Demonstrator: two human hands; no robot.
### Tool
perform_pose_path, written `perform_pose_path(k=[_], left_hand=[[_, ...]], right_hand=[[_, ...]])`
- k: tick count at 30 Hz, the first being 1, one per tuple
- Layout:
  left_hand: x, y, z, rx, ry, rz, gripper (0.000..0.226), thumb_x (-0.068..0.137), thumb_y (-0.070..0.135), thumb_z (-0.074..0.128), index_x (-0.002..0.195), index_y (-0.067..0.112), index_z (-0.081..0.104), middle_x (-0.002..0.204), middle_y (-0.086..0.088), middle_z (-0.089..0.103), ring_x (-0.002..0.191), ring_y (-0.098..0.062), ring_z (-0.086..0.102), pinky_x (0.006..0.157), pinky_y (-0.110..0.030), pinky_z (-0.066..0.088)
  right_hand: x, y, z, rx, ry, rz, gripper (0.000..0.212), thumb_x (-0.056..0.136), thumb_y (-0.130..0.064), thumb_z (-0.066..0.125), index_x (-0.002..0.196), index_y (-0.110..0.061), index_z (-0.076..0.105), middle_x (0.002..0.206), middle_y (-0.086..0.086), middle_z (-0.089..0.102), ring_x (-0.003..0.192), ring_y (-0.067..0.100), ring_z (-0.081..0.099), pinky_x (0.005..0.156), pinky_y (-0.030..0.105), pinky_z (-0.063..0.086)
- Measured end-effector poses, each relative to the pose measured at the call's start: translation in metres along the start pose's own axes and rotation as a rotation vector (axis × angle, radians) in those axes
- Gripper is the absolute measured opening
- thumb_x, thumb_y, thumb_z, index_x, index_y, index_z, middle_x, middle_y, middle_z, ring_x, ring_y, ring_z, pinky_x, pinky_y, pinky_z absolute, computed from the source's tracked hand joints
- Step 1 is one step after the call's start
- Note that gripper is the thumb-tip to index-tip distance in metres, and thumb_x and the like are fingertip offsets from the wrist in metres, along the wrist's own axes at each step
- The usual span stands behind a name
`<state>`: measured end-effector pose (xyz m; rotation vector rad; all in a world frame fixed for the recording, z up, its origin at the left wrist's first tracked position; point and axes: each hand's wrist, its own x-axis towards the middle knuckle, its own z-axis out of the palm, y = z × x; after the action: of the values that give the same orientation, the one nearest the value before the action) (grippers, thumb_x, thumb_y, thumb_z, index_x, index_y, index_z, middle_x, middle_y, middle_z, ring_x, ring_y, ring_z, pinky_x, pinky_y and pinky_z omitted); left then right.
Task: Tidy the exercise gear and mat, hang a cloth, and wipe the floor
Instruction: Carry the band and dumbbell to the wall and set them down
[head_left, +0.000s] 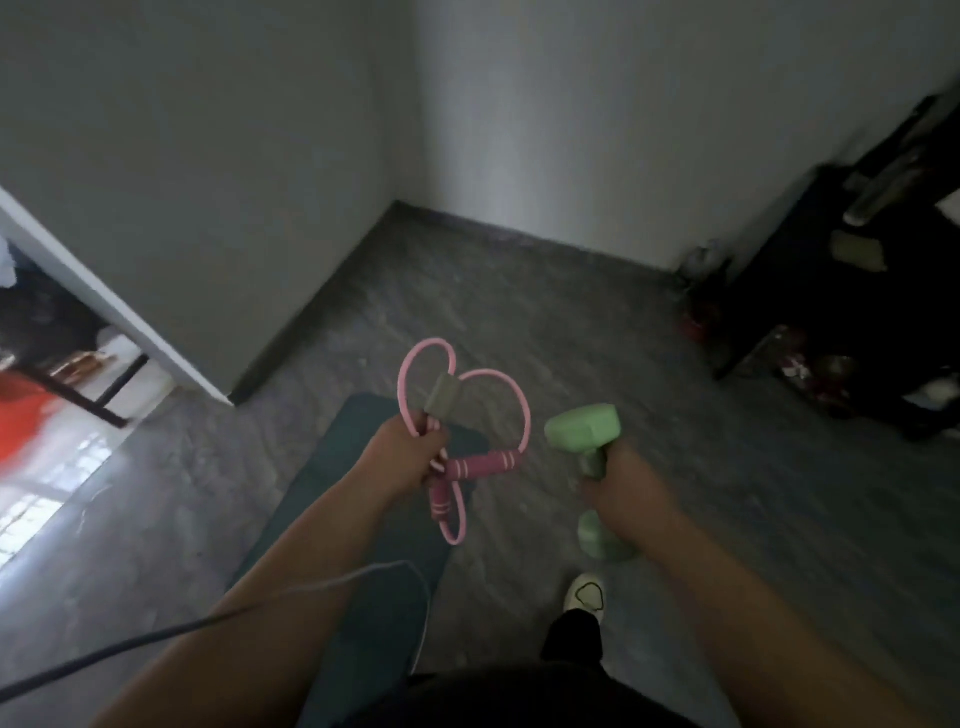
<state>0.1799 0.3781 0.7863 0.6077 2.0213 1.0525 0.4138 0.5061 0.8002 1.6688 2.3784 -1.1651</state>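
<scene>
The floor (571, 322) is dark grey with a mottled, stone-like look, and it runs into a corner where two plain pale walls (597, 119) meet above a dark skirting strip. At the left edge a white door frame (104, 306) opens onto a brighter area; at the right stands a dark shelf unit (852, 291) holding blurred items that cannot be made out. A dark green exercise mat (374, 519) lies flat on the floor beneath the left arm, and a grey cable (291, 592) crosses over that arm. The left hand (400, 462) is closed tight around a pink resistance band (462, 415), its loops standing up above the fist and its darker pink foam handles (467, 473) hanging just beside and below the fingers. The right hand (623, 488) is wrapped firmly around the middle of a light green dumbbell (587, 431), held clear of the floor with one head up and the other down near a white shoe (584, 597).
</scene>
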Motion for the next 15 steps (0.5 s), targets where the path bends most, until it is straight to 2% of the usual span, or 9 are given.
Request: perform_pose_path(k=[3,7,9,11,15], left_hand=[[0.042,0.048,0.056,-0.030,-0.043,0.034,0.021,0.092,0.009,0.060,0.072,0.011,0.060,0.053,0.001,0.062,0.045,-0.013,0.058,0.045,-0.025,0.044],[0.096,0.112,0.124,-0.065,-0.065,0.035,0.021,0.093,0.008,0.058,0.072,0.010,0.059,0.054,-0.003,0.061,0.042,-0.012,0.057,0.040,-0.022,0.043],[0.121,0.135,0.151,-0.090,-0.076,0.012,0.020,0.093,0.012,0.060,0.073,0.013,0.061,0.061,-0.006,0.064,0.049,-0.014,0.062,0.048,-0.025,0.049],[0.146,0.152,0.170,-0.131,-0.092,-0.005,0.017,0.092,0.014,0.061,0.075,0.016,0.062,0.067,-0.008,0.065,0.057,-0.020,0.063,0.058,-0.033,0.052],[0.190,0.182,0.189,-0.229,-0.030,-0.046,0.017,0.093,0.009,0.058,0.077,0.013,0.057,0.064,-0.009,0.061,0.055,-0.020,0.059,0.055,-0.032,0.051]], right_hand=[[0.041,0.030,-0.044,0.032,0.028,-0.005,0.041,0.087,-0.022,0.070,0.123,-0.015,0.051,0.107,0.003,0.062,0.091,0.021,0.059,0.081,0.035,0.049],[0.100,0.063,-0.113,0.022,0.053,-0.012,0.039,0.089,-0.022,0.066,0.124,-0.016,0.051,0.109,0.006,0.062,0.089,0.019,0.054,0.078,0.032,0.043],[0.126,0.076,-0.145,0.019,0.067,-0.017,0.043,0.090,-0.022,0.066,0.129,-0.017,0.049,0.108,0.004,0.061,0.087,0.018,0.053,0.076,0.031,0.041],[0.153,0.083,-0.172,0.018,0.071,-0.019,0.044,0.091,-0.020,0.064,0.132,-0.016,0.047,0.103,0.001,0.056,0.086,0.018,0.051,0.075,0.029,0.038],[0.210,0.080,-0.210,0.018,0.054,-0.024,0.048,0.092,-0.020,0.064,0.136,-0.016,0.046,0.117,0.008,0.061,0.094,0.022,0.056,0.078,0.030,0.040]])
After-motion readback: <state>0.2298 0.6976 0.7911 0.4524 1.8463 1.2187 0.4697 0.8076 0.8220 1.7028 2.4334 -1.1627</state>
